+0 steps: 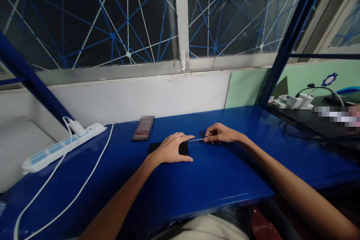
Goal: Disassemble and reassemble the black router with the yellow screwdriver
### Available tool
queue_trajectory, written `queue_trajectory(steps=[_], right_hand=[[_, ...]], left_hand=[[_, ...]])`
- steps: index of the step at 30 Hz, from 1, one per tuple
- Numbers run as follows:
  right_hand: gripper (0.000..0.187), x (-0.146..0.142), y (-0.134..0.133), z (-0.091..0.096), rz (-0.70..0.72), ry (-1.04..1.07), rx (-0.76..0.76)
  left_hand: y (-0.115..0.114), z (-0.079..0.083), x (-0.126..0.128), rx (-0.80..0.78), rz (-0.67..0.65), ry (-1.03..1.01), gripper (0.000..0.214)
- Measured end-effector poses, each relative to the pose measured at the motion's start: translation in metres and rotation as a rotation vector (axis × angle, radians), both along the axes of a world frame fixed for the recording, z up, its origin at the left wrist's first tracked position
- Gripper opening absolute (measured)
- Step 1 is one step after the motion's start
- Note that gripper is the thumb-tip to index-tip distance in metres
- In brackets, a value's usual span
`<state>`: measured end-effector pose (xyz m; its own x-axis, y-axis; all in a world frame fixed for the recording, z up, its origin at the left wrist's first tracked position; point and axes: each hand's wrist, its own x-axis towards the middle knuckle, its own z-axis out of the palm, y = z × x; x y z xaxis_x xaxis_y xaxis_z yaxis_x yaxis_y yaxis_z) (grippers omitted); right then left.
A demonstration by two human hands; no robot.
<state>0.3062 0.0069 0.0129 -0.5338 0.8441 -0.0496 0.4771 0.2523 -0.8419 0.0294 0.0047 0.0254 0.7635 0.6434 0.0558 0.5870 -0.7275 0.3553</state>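
Observation:
My left hand [170,148] lies over a flat black rectangular object [184,149] on the blue tabletop, with thumb and index finger stretched apart past its right end. Part of that object is hidden under the palm, and its kind cannot be made out. To the right, my right hand [219,133] is closed in a pinch on a thin, light-coloured rod [196,140]. The rod reaches left to the black object's right edge, near my left index finger. Behind my left hand, a phone [143,128] with a blurred-out screen lies on the table.
A white power strip [64,146] with a plug lies at the left, and its white cable [92,172] loops over the blue table [213,180]. Blue metal posts rise on both sides. White plugs [299,101] and dark cables sit on a black desk at the right.

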Motion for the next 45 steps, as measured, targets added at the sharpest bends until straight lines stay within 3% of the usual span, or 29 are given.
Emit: queue_trajectory(steps=[6,12,19,40,45], right_hand=[[0.053,-0.0030,-0.0012,0.0006,-0.029,-0.077,0.101],[0.045,-0.0061,-0.0004,-0.0006,-0.089,-0.025,0.103],[0.042,-0.0035,0.0005,-0.0034,-0.036,0.013,-0.032],[0.056,-0.0048,-0.0004,-0.0008,0.006,-0.094,0.167],[0.042,-0.0060,-0.0007,-0.0019,-0.025,-0.045,0.148]], left_hand=[[-0.0001,0.0006,0.0004,-0.004,0.007,0.006,0.080],[0.0004,-0.0002,0.0000,0.002,0.005,0.005,0.081],[-0.0006,0.0013,0.0002,0.001,0.004,0.013,0.080],[-0.0012,0.0009,0.0002,0.001,0.013,0.007,0.081],[-0.0009,0.0003,-0.0003,0.000,0.005,-0.003,0.080]])
